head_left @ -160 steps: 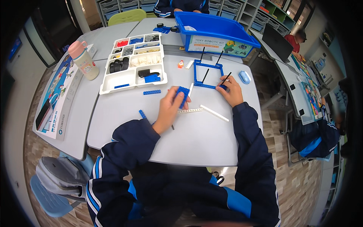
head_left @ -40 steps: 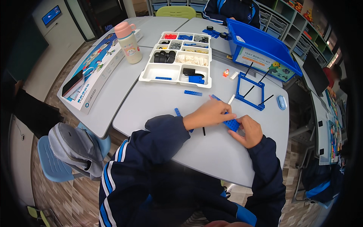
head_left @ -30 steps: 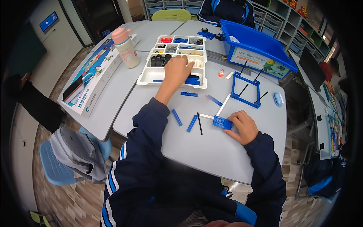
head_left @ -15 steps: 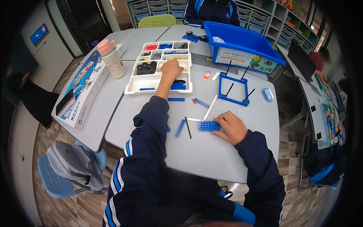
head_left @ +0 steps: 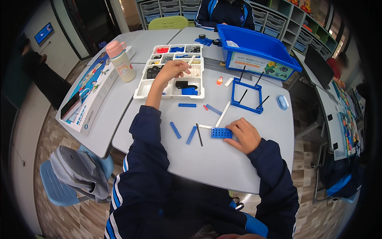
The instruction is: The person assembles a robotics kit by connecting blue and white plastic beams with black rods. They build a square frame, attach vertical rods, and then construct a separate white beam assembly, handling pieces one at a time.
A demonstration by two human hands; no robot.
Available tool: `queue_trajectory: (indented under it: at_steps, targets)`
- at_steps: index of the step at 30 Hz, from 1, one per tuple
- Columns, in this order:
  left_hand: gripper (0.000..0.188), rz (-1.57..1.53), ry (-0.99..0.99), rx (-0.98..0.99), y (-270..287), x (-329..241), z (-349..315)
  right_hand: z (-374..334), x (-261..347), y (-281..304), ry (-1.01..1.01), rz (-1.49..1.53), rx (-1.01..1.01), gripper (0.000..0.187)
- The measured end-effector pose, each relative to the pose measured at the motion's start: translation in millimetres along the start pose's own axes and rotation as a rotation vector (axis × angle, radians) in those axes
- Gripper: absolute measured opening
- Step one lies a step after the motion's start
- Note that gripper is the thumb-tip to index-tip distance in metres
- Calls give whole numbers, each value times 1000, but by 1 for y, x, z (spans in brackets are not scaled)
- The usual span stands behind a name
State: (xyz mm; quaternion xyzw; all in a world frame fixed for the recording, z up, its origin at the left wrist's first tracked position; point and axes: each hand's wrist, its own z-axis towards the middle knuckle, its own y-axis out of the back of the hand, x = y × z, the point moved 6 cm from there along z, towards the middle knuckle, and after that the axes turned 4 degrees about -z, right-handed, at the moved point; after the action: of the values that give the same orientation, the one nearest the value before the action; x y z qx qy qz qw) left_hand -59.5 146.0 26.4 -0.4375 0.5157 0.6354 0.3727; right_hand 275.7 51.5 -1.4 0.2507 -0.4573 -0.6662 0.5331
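Between the fingers of my left hand [head_left: 173, 71] is a short white beam with holes [head_left: 191, 60], held up over the white sorting tray [head_left: 137, 95]. My right hand [head_left: 244, 135] grips the right end of a blue block with holes [head_left: 219, 132], which rests on the table. A white strip [head_left: 205, 126] touches that block's left side, and a longer white strip [head_left: 223, 114] slants up from there. Left of them lie a thin black rod [head_left: 199, 134] and two blue beams, one [head_left: 191, 135] beside the rod and another [head_left: 175, 130] farther left.
A blue square frame with upright black rods [head_left: 246, 107] stands at right, near a small blue case [head_left: 282, 102]. Behind it is a large blue bin [head_left: 258, 40]. A pink-lidded bottle [head_left: 123, 65] and a kit box [head_left: 85, 115] stand left. Another person [head_left: 225, 14] sits across the table.
My left hand has risen out of the tray and come slightly left, now with a white beam in its fingers. My right hand stays on the blue block.
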Motion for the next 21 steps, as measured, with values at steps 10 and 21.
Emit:
queue_trajectory:
  at_steps: [10, 21]
  targets:
    - [19, -435, -234, -384, 31, 24, -44, 25, 71, -22, 146, -51, 39, 58]
    - [19, -434, -366, -550, 31, 22, -50, 68, 104, -94, 199, -19, 224, 46]
